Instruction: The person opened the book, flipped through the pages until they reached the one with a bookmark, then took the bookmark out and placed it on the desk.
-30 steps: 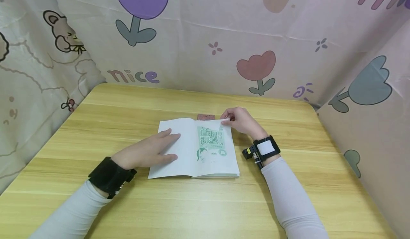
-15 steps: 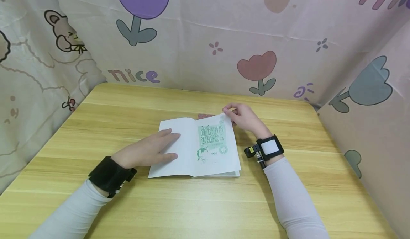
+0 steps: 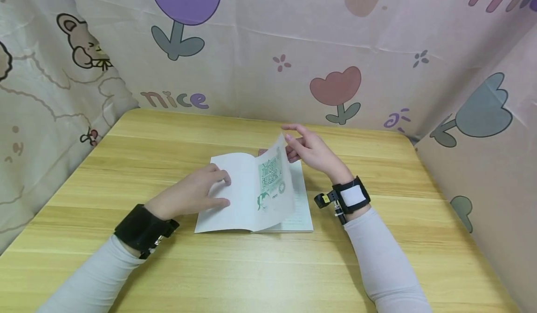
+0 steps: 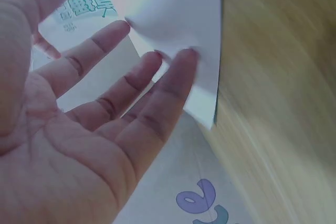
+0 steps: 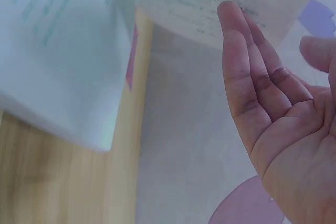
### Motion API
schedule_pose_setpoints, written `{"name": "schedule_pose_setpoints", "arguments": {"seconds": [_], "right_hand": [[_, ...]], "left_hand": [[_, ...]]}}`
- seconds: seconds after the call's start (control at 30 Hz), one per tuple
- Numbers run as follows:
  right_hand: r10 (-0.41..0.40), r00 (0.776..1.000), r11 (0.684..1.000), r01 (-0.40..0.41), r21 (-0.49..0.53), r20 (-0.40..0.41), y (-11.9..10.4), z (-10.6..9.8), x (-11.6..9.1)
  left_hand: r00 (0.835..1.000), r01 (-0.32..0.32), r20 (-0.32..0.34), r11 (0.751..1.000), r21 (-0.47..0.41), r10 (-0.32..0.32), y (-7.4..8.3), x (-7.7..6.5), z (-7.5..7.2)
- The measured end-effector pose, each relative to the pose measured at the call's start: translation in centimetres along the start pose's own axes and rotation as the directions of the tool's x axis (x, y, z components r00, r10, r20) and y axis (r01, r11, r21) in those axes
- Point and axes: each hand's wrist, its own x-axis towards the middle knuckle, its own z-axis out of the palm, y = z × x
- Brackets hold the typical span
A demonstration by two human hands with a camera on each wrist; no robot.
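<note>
An open book (image 3: pixel 237 196) lies on the wooden table, its left page blank and white. One right-hand leaf (image 3: pixel 274 187) with green print stands lifted and curved, showing the printed page (image 3: pixel 303 210) beneath. My left hand (image 3: pixel 189 193) is over the blank page; its spread, slightly bent fingers have their tips at the paper in the left wrist view. At the lifted leaf's upper edge is my right hand (image 3: pixel 316 153). The right wrist view shows its fingers (image 5: pixel 239 72) extended against or beside the leaf, thumb apart, with no pinch.
A small reddish flat piece (image 3: pixel 262 152) shows behind the book's top edge, mostly hidden. The wooden tabletop (image 3: pixel 268 275) surrounds the book. Printed cloth (image 3: pixel 251 75) hangs behind the table and at both sides. Each wrist wears a black camera band (image 3: pixel 354 195).
The right hand has raised the printed leaf from nearly flat and swung it leftward, loosening its earlier pinch. The left fingers have drawn back slightly and bent more on the blank page.
</note>
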Motion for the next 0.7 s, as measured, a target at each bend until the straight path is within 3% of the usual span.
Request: {"name": "schedule_pose_setpoints", "arguments": {"seconds": [0.13, 0.27, 0.37, 0.43, 0.57, 0.7], "right_hand": [[-0.038, 0.999, 0.999, 0.038, 0.001, 0.024, -0.8, 0.6, 0.0], [-0.075, 0.995, 0.997, 0.075, 0.006, 0.059, -1.6, 1.6, 0.0], [-0.107, 0.99, 0.994, 0.106, 0.012, 0.097, -2.5, 2.4, -0.1], [-0.124, 0.984, 0.992, 0.124, 0.008, 0.126, -3.2, 2.9, -0.4], [-0.147, 0.975, 0.988, 0.153, -0.028, 0.166, -3.9, 3.8, -0.7], [-0.144, 0.968, 0.983, 0.163, -0.079, 0.204, -3.2, 4.5, -0.5]], "left_hand": [[1.0, -0.009, -0.02, 0.999, -0.032, 0.008, 0.0, 0.1, 0.1], [0.997, -0.057, -0.056, 0.996, -0.065, 0.053, 0.0, 0.3, 0.0], [0.994, -0.082, -0.08, 0.989, -0.127, 0.072, 0.0, 0.4, -0.1], [0.995, -0.066, -0.086, 0.978, -0.196, 0.05, -0.1, 0.3, -0.3], [0.997, 0.046, -0.045, 0.934, -0.354, -0.066, 0.1, 0.2, -0.7], [0.984, 0.164, 0.023, 0.856, -0.491, -0.176, 0.4, 0.3, -1.1]]}}
